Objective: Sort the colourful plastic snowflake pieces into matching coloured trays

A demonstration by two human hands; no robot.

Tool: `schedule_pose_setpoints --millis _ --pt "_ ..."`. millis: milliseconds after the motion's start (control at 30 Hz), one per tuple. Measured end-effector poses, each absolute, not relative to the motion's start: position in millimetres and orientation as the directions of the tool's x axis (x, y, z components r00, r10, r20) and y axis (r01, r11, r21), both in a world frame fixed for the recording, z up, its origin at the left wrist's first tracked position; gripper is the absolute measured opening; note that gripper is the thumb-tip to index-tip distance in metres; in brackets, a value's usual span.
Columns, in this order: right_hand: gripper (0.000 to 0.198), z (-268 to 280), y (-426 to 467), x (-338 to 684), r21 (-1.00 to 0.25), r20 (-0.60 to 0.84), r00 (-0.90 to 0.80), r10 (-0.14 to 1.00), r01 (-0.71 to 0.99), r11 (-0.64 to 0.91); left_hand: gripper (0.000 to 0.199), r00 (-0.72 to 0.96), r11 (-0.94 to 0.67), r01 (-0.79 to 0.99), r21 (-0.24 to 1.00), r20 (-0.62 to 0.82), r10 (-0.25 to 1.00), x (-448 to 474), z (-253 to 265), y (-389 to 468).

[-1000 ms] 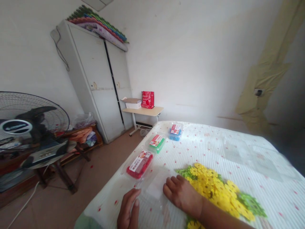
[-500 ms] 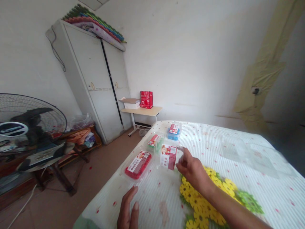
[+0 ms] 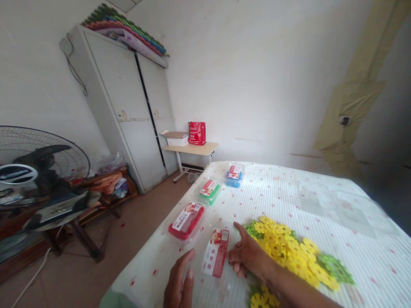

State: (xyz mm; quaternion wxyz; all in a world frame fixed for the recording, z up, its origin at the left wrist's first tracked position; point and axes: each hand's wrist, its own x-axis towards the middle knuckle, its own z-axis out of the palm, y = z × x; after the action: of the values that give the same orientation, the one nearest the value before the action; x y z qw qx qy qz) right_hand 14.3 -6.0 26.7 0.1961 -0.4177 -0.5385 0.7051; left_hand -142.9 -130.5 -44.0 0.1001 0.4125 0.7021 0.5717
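A clear plastic box (image 3: pixel 215 253) with a red and white label lies in front of me, low over or on the table. My right hand (image 3: pixel 249 252) grips its right edge, with the index finger stretched out and the others curled. At its near left side is my left hand (image 3: pixel 180 283), open, thumb and fingers apart; whether it touches the box I cannot tell. Similar labelled boxes stand beyond: one with red contents (image 3: pixel 186 220), one with green (image 3: pixel 208 191), one with blue (image 3: pixel 234 175). Right of the held box lie yellow flower-shaped pieces (image 3: pixel 287 248), partly behind my right arm.
A white dotted cloth covers the table (image 3: pixel 266 188). Clear plastic pieces (image 3: pixel 334 205) lie at its right. At left are a fan (image 3: pixel 41 162) and a stool (image 3: pixel 64 209). A small desk (image 3: pixel 195 149) with a red bag (image 3: pixel 197 133) stands by the cabinet (image 3: pixel 118 102).
My right hand has brought the clear box down and towards me, beside my left hand. The green box behind it shows fully now. My left hand has shifted slightly right.
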Motion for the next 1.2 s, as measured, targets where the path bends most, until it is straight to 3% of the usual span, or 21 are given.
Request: schedule_pose_setpoints --millis 167,267,333,400,500,567,667,900,1200 --pt "0.091 40.5 1.5 19.1 -0.954 -0.297 -0.554 0.778 0.135 -0.268 0.040 -0.627 -0.009 0.489 0.872 0.358 0.692 -144.5 -45.8 -131.3" --pt "0.046 58.7 15.2 31.8 -0.989 -0.118 -0.543 0.832 0.135 -0.052 0.041 -0.637 -0.038 0.472 0.881 0.371 0.676 -142.0 -39.2 -132.9" --pt "0.012 69.5 22.0 40.2 -0.952 0.093 -0.542 0.835 0.198 0.234 0.042 -0.661 -0.040 0.445 0.895 0.358 0.660 -140.6 -33.9 -134.3" --pt "0.009 76.1 23.0 45.1 -0.748 0.338 -0.564 0.754 0.325 0.579 0.042 -0.689 -0.035 0.414 0.909 0.338 0.641 -140.3 -30.2 -135.7" --pt "0.015 75.6 15.2 42.8 -0.201 0.526 -0.698 0.486 0.453 0.869 0.045 -0.699 -0.055 0.380 0.923 0.326 0.637 -142.2 -29.7 -136.6" --pt "0.017 70.1 8.3 36.6 0.084 0.516 -0.787 0.339 0.441 0.894 0.049 -0.677 -0.085 0.376 0.923 0.336 0.655 -144.2 -31.6 -136.3" --pt "0.017 59.1 1.5 26.4 0.275 0.464 -0.851 0.245 0.401 0.874 0.050 -0.655 -0.101 0.393 0.914 0.355 0.667 -145.7 -34.1 -135.3" --pt "0.013 30.0 -12.2 9.6 0.337 0.399 -0.893 0.208 0.354 0.872 0.043 -0.658 -0.097 0.428 0.898 0.384 0.648 -142.6 -35.3 -132.8" --pt "0.013 1.2 -32.3 -1.3 0.293 0.338 -0.902 0.270 0.373 0.880 0.034 -0.549 -0.010 0.596 0.803 0.416 0.725 -157.5 -51.0 -125.9"
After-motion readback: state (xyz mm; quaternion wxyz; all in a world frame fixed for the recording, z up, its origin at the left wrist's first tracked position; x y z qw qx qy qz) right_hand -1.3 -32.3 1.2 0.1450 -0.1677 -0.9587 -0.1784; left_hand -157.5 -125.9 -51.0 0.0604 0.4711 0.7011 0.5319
